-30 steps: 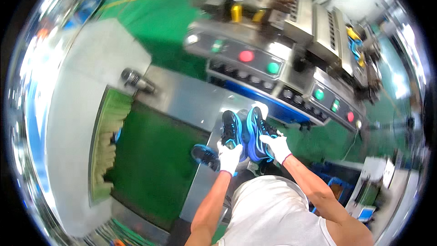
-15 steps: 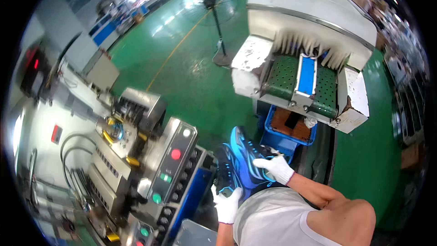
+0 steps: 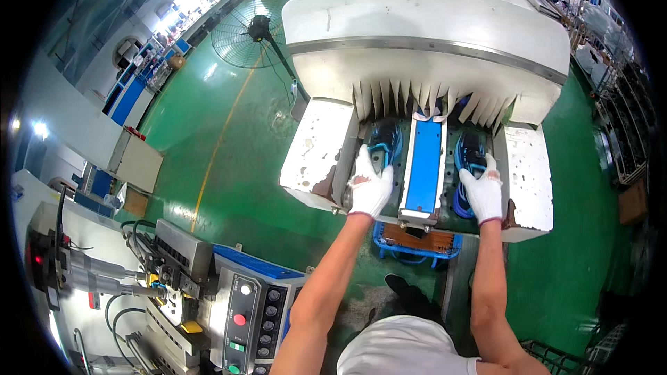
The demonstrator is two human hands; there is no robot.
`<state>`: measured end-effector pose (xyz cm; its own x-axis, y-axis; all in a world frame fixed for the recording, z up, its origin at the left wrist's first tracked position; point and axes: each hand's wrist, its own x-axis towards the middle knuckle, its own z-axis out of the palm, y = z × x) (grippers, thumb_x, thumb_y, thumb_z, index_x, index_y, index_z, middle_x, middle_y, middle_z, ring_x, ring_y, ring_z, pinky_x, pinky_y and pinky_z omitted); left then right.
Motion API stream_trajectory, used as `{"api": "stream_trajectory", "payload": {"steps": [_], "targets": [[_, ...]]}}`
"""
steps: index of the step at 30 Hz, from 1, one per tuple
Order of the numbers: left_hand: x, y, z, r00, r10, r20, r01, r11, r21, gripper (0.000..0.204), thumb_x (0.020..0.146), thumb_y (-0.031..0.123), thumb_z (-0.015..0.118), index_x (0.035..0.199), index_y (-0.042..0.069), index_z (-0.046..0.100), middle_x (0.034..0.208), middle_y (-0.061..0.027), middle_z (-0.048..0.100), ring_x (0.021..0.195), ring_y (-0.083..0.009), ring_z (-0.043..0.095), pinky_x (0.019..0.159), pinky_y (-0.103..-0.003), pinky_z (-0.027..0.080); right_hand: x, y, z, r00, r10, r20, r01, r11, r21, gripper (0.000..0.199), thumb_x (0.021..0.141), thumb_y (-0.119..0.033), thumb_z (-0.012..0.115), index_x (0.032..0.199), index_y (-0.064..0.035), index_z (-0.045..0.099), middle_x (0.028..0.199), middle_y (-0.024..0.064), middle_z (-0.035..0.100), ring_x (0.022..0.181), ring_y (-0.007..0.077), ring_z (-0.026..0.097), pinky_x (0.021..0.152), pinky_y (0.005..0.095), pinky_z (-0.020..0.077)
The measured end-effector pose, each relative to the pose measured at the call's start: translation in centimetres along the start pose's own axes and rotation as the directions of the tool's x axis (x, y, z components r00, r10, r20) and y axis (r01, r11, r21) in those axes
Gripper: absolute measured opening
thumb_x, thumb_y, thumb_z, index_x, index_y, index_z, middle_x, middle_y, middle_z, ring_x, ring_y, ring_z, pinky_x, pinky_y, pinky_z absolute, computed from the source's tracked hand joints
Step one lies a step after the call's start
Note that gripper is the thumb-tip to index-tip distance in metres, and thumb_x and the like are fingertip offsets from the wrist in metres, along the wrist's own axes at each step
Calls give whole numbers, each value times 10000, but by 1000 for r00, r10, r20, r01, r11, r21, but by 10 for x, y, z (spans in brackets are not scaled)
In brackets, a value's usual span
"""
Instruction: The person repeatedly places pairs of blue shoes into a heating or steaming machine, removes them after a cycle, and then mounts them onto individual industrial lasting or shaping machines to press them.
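Observation:
Both of my hands wear white gloves and reach forward to the mouth of a white tunnel machine [image 3: 424, 21]. My left hand [image 3: 372, 186] grips the near end of a black and blue sneaker [image 3: 387, 139] on the belt left of a blue-topped divider [image 3: 424, 167]. To the divider's right, my right hand [image 3: 484, 194] holds the side of a second black and blue sneaker [image 3: 470, 149], its thumb and fingers around the shoe. Both sneakers point toward the hanging strip curtain [image 3: 396, 94]. My gloves cover parts of both shoes.
White metal side housings [image 3: 316, 146] flank the belts. Under the machine's front sits a blue crate [image 3: 445, 253] with brown boards. A control panel [image 3: 240, 319] with buttons stands at lower left. Behind, at left, is a large floor fan [image 3: 258, 28]; racks [image 3: 625, 125] line the right.
Both hands have moved from near my body out to the machine, carrying the two sneakers. The pair, side by side before, is now separated on either side of the divider. My view has turned rightward.

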<state>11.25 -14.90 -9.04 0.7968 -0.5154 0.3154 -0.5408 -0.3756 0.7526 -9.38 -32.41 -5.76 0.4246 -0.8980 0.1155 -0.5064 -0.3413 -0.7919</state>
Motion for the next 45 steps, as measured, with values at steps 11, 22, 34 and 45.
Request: {"api": "stream_trajectory", "payload": {"steps": [11,22,34,45], "targets": [[-92,-42,-62,995,101,24,-100,993,-61,639,935,233,638,1462,-62,428,1481,-305,474,1408,-434,448,1186,-464,352,-60,-95,64,724,-655,-216,689,673,269,334,1008,-78,606,1319,43,592,1474,245,540,1346,322,543,1137,425,418],[-787,-14,-268,-377,-436,-817,900,33,-434,497,924,294,650,1340,30,581,1226,-201,682,1121,-376,663,1007,-439,512,-360,-14,272,-135,-458,879,49,883,468,99,980,-92,656,906,-40,617,857,43,665,779,112,609,764,286,531],[-1095,58,-89,-971,-114,-212,226,-137,-964,470,909,277,668,1333,81,615,1272,-181,690,1194,-359,652,1041,-445,501,-599,-10,270,-527,-365,768,642,421,641,192,952,-184,700,895,-9,648,846,92,692,728,131,634,672,324,539],[-1334,56,-288,-824,131,-551,501,-284,-818,604,838,207,730,1367,20,508,1353,-222,568,1298,-418,514,1071,-520,439,-557,-24,283,-403,-84,912,915,-46,400,292,841,-234,805,840,11,648,735,103,697,598,166,660,516,348,535]]}}
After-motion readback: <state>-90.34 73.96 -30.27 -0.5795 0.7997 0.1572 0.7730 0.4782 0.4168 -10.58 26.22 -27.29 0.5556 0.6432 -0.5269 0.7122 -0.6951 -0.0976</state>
